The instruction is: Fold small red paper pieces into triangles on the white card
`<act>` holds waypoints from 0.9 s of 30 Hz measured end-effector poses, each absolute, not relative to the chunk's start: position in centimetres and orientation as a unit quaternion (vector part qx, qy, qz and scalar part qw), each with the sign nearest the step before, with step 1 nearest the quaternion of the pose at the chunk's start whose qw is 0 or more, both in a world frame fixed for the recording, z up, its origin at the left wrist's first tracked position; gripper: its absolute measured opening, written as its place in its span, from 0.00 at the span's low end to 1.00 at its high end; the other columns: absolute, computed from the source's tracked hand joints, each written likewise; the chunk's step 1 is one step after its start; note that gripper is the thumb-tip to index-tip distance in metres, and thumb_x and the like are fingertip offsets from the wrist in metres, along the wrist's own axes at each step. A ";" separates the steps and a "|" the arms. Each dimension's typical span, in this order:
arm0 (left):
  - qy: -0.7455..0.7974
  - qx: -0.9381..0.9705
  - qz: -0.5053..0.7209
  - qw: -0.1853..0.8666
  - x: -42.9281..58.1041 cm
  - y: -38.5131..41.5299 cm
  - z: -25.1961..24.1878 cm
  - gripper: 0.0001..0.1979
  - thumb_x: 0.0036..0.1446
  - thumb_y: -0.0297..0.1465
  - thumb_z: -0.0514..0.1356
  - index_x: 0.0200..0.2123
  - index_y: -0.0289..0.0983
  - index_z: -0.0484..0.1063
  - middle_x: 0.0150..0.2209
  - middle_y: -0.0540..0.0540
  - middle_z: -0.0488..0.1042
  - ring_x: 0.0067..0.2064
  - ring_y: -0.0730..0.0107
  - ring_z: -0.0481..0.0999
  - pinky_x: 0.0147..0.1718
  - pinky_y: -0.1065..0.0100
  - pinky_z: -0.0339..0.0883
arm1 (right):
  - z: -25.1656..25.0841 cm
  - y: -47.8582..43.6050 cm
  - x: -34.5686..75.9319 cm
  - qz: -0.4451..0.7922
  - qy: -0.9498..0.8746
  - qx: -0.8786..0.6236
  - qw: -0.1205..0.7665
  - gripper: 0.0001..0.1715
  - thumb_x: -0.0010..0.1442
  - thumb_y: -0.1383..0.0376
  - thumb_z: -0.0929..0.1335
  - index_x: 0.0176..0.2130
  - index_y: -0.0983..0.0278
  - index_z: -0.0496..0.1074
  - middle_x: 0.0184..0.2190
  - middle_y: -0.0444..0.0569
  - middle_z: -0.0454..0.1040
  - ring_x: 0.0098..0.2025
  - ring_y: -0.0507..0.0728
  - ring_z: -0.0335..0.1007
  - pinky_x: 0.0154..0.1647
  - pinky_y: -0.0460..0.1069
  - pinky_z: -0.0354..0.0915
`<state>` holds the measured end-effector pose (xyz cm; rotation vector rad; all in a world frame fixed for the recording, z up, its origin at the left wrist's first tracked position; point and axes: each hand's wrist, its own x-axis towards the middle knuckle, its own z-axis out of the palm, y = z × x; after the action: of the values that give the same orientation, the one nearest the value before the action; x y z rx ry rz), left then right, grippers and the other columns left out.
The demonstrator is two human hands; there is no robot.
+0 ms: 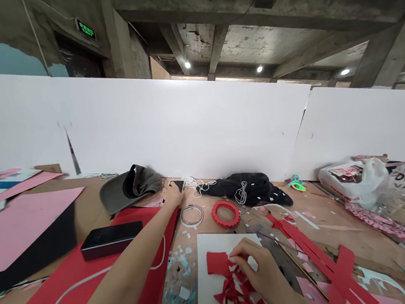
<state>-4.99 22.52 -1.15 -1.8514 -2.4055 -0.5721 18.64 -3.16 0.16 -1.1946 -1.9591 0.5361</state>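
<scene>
Right hand [254,266] first: curled in tight, fingertips [234,259] pinched on the edge of a ragged heap of red paper scraps [237,289], so definitely not open. Heap sitting on a white board [213,265], right in front, on a plywood bench [345,262] covered in bits. Pretty messy pile, all jagged strips and little offcuts, with one bigger squarish piece on its left side. Nothing in the way between hand and heap.

Left hand [173,196] stretched way out toward the far side, bunched up against a small black triangular scrap [179,185]. Hard to say from this angle whether that's a real grip or just a touch.

Left of that arm, a black rectangular box [111,240] on a big red sheet [61,290], a white cord [92,275] running across the sheet, and a pink card [27,226] beyond. Just past the board, a red toothed ring [225,214] beside a thin white hoop [191,215]. Farther back, a grey cap [130,187], a tangle of white string [194,184], and a black cloth [249,190] with a silvery chain [241,193] on it. Off to the right, long red strips [316,260] crossing each other and some plastic bags [355,180], all up against a white partition [185,125].
</scene>
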 end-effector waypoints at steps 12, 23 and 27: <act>-0.812 -0.541 -0.221 0.014 -4.7 25.3 -1.4 0.40 0.43 0.45 0.63 0.53 0.24 0.57 0.50 0.21 0.63 0.52 0.40 0.62 0.45 0.51 0.54 | 0.3 -3.3 18.5 0.226 -0.766 -0.477 0.366 0.09 0.61 0.67 0.62 0.30 0.63 0.69 0.29 0.44 0.69 0.32 0.51 0.66 0.35 0.45 0.60; -0.801 -0.526 -0.267 -0.107 -7.6 24.8 -1.0 0.39 0.45 0.51 0.59 0.53 0.31 0.57 0.54 0.26 0.64 0.57 0.42 0.61 0.49 0.51 0.58 | 0.7 -3.5 18.6 0.245 -0.787 -0.467 0.321 0.10 0.62 0.67 0.60 0.32 0.62 0.69 0.30 0.45 0.70 0.32 0.51 0.68 0.34 0.44 0.62; -0.761 -0.571 -0.255 -0.174 -9.5 26.1 0.1 0.24 0.49 0.40 0.61 0.46 0.33 0.65 0.48 0.32 0.71 0.50 0.48 0.70 0.43 0.60 0.64 | 0.6 -3.4 18.7 0.237 -0.793 -0.464 0.314 0.10 0.62 0.66 0.61 0.32 0.62 0.69 0.30 0.46 0.70 0.32 0.51 0.68 0.34 0.44 0.62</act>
<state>-9.47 26.13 0.11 -2.0261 -2.6964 -0.9025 18.68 -3.38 0.61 -1.2247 -2.0920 0.6258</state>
